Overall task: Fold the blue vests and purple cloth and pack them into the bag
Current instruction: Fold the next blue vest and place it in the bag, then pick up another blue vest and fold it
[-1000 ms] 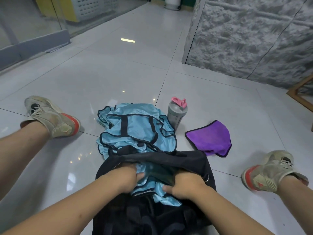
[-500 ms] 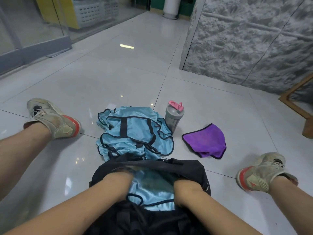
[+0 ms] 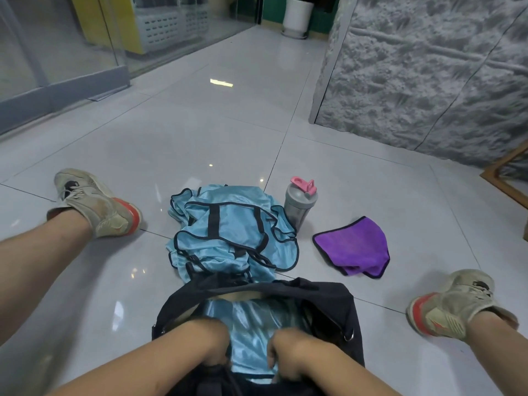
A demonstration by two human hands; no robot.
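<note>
My fingers on both sides are curled down into the mouth of the black bag [image 3: 337, 307], so I can only half see them: the left hand [image 3: 210, 342] seems bunched on the near-left edge of the folded blue vest [image 3: 251, 335], the right hand [image 3: 288, 355] on its near-right edge, knuckles up, fingertips buried in fabric. I judge both are gripping the vest as it goes in.

That vest lies inside the bag opening, shiny side up, between my two hands. The remaining blue vests [image 3: 231, 232] sit in a loose, rumpled heap on the floor [image 3: 143, 138] just beyond the bag, touching its far rim. The purple cloth [image 3: 354, 247] lies flat and partly folded on the tiles to the right of the heap, apart from it, with a grey shaker bottle [image 3: 298, 207] standing upright between them, right against the heap's edge.

Judging by the sheen and the way it drapes, the vest material is light, thin and slippery, with no stiffness at all; it will slide out of a fold if I hold it by one corner. I would take each one by the black trimmed edges at two points, and press it flat. The purple cloth looks thicker and grippier, so it should hold a fold better; a pinch at two adjacent corners ought to do. The bag's soft mouth may sag shut, which could snag a fold.
</note>
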